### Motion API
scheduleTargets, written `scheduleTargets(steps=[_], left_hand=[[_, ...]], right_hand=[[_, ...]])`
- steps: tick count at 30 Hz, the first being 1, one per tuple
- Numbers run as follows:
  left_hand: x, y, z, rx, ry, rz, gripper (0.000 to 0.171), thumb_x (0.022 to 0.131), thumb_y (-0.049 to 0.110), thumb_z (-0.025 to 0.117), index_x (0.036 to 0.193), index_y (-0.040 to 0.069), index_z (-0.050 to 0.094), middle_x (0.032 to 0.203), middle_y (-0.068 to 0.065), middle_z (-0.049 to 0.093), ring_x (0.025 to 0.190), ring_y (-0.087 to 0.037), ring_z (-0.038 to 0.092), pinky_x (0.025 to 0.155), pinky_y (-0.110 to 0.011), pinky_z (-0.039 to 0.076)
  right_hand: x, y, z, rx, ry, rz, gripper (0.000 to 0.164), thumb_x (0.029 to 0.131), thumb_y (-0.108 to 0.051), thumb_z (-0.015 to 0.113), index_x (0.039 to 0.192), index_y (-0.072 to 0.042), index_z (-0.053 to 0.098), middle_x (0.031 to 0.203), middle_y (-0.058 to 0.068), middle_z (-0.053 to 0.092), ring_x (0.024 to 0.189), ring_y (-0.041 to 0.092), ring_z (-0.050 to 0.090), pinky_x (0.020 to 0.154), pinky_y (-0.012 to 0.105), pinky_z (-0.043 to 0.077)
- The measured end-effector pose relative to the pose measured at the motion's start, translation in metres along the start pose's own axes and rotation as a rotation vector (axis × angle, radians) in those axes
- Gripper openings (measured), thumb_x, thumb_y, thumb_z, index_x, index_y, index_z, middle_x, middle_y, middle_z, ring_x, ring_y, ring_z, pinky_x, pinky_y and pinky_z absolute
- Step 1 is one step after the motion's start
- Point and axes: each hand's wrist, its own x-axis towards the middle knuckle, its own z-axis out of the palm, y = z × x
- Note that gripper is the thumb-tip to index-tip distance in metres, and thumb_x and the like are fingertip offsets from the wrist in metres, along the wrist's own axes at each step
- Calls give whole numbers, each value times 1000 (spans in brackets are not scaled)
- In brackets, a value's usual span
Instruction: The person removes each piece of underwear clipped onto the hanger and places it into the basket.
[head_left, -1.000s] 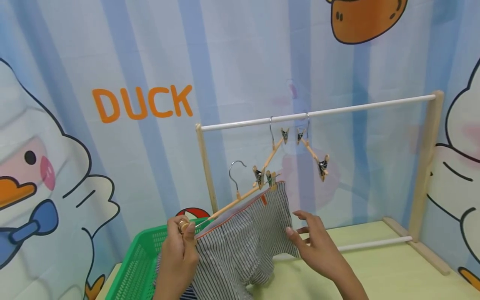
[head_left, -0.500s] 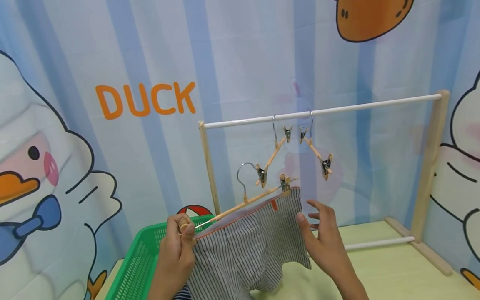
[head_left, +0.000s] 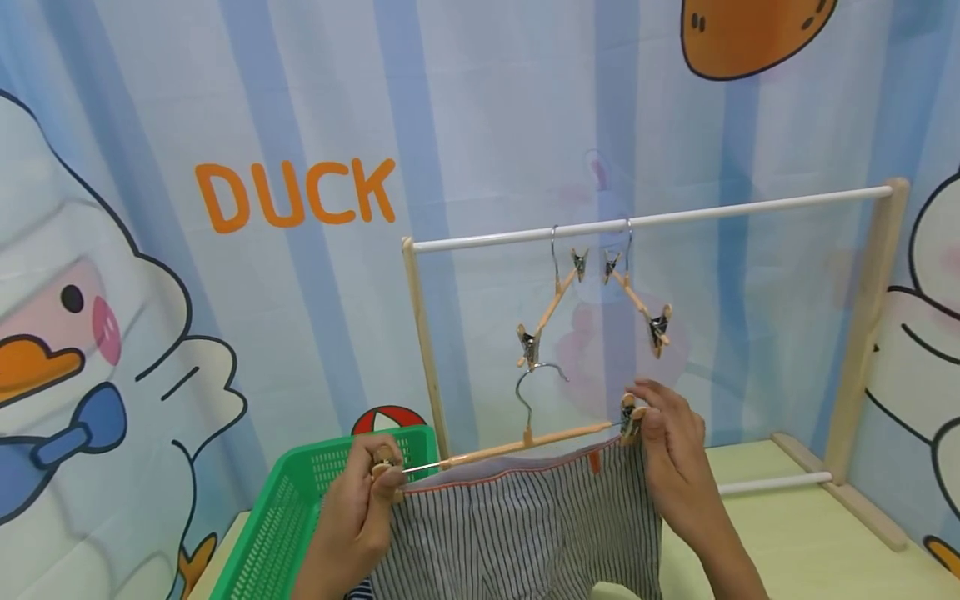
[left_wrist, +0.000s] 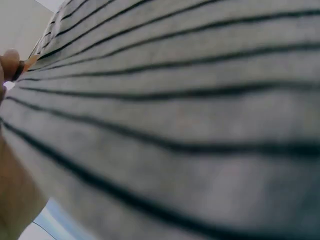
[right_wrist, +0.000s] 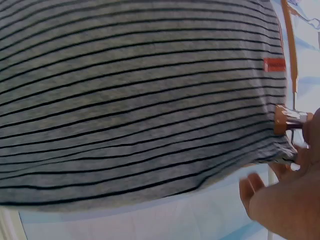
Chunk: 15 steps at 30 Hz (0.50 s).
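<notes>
Grey-and-black striped shorts [head_left: 517, 529] with an orange-edged waistband hang from a wooden clip hanger [head_left: 491, 453], held up in front of the rack. My left hand [head_left: 356, 512] grips the clip [head_left: 384, 461] at the hanger's left end, beside one waistband corner. With thumb and fingers, my right hand [head_left: 681, 467] pinches the right-end clip [head_left: 628, 417] at the opposite corner. Striped cloth [left_wrist: 175, 100] fills most of the left wrist view. In the right wrist view, the right clip [right_wrist: 287, 120] sits on the waistband near a small red tag [right_wrist: 274, 65].
A wooden rack with a white top rod [head_left: 750, 212] stands behind the hands. Two clip hangers [head_left: 555, 302] hang from it without clothes. At left on the yellow-green tabletop [head_left: 795, 542] is a green basket [head_left: 273, 508]; a dark striped cloth shows below the left hand.
The hanger and shorts have swung from slanting away to facing me more squarely, their right end coming lower and rightward. My right hand has moved from beside the cloth onto the right clip.
</notes>
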Motion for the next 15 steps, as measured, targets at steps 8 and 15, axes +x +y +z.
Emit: scheduleTargets(steps=[8, 15], left_hand=[[-1, -3, -2, -25, -40, 3, 11, 100, -10, 42, 104, 0, 44, 75, 6, 36, 62, 6, 35, 56, -20, 45], [-2, -6, -4, -41, -62, 3, 12, 101, -10, 41, 104, 1, 43, 75, 5, 35, 62, 6, 33, 54, -18, 41]], right_hand=[[-2, 1, -10, 67, -123, 43, 39, 111, -15, 27, 131, -5, 59, 139, -1, 46, 118, -9, 43, 93, 8, 38], [-2, 2, -11, 67, -143, 59, 35, 111, -17, 29, 127, -8, 59, 123, -11, 56, 105, -5, 54, 87, 12, 45]])
